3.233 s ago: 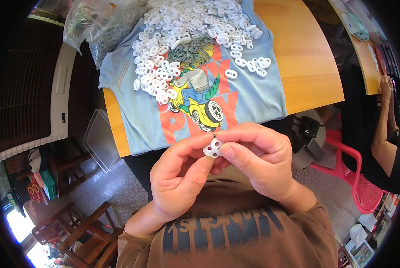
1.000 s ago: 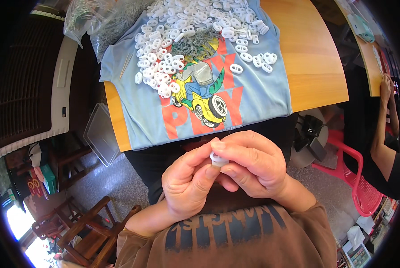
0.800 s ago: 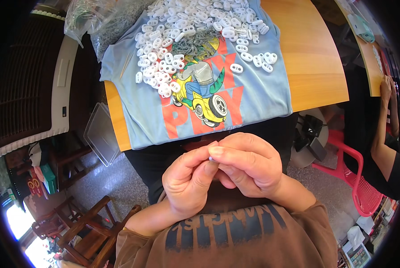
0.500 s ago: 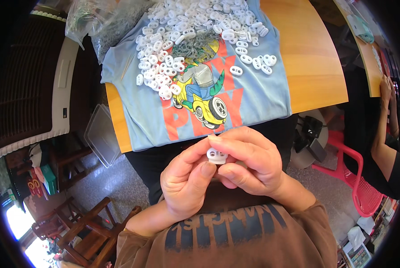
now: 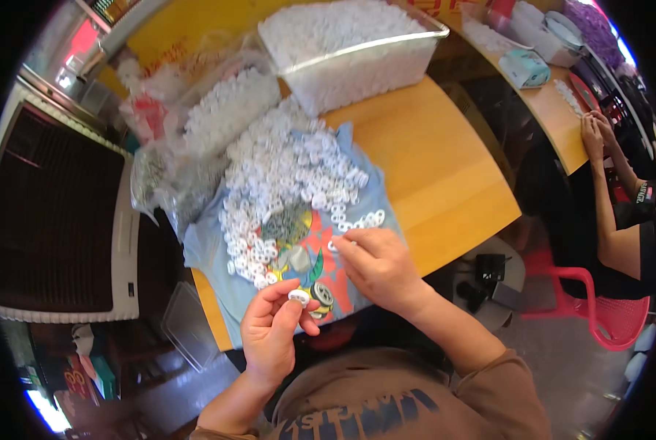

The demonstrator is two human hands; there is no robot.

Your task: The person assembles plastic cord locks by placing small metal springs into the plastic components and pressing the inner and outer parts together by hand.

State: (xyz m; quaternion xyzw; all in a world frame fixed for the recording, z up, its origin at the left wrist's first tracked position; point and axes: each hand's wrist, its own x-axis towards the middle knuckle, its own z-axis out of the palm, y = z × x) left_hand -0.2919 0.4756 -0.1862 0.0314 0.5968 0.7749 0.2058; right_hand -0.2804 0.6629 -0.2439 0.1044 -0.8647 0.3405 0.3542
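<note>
My left hand (image 5: pixel 271 330) pinches a white two-hole cord lock (image 5: pixel 299 296) between thumb and fingers, just above the near part of a blue printed T-shirt (image 5: pixel 233 312). Further forward, my right hand (image 5: pixel 381 265) reaches over the shirt with its fingers pinched together. Its fingertips are at a white cord lock (image 5: pixel 333 246); whether they grip it or something smaller is blurred. A large heap of white cord locks (image 5: pixel 288 150) covers the far part of the shirt. Small grey springs (image 5: pixel 288 226) lie in a pile beside the heap.
Behind the heap stands a clear bin (image 5: pixel 357 77) full of white pieces. Plastic bags (image 5: pixel 174 180) with more parts sit at the left on the wooden table (image 5: pixel 445 169). At right, a co-worker's hands (image 5: pixel 595 132) work at another table, near a pink chair (image 5: pixel 599 308).
My hands have parted: the left keeps the cord lock and moves left, while the right has gone forward to the loose pieces. The view has tilted up, bringing the bin into sight.
</note>
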